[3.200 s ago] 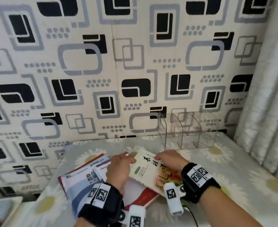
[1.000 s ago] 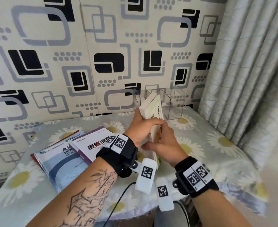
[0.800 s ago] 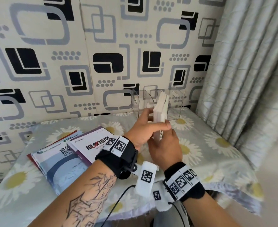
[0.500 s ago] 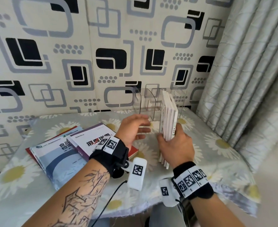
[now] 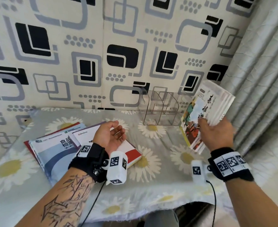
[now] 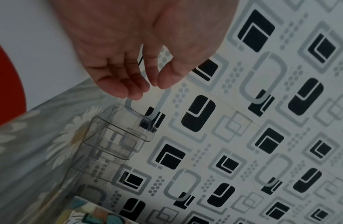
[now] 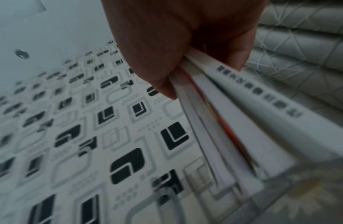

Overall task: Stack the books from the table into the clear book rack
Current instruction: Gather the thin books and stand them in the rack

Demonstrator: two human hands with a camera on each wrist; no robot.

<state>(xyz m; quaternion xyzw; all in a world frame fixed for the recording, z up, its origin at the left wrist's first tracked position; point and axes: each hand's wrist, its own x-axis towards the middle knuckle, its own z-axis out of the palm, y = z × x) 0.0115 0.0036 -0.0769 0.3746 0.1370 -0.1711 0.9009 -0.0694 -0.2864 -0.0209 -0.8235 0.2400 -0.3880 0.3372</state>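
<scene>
The clear book rack (image 5: pixel 161 108) stands empty at the back of the table against the wall. My right hand (image 5: pixel 213 126) grips a bundle of thin white books (image 5: pixel 205 112), lifted and tilted, just right of the rack. In the right wrist view the thumb and fingers of that hand (image 7: pixel 195 65) pinch the books (image 7: pixel 243 121) at their lower edge, with the rack (image 7: pixel 201 174) beyond. My left hand (image 5: pixel 117 133) hovers open, palm up, over the books lying on the table. In the left wrist view this hand (image 6: pixel 140 81) holds nothing; the rack (image 6: pixel 116 139) is ahead.
A white and red book (image 5: pixel 128 149) lies on a blue and white book (image 5: pixel 53 154), with a red one (image 5: pixel 26 145) underneath, at the table's left. The daisy tablecloth (image 5: pixel 151 185) covers the table. A grey curtain (image 5: pixel 258 79) hangs close on the right.
The left hand has let go of the bundle and drawn back left over the lying books. The right hand has swung the books from upright before the rack to tilted at its right.
</scene>
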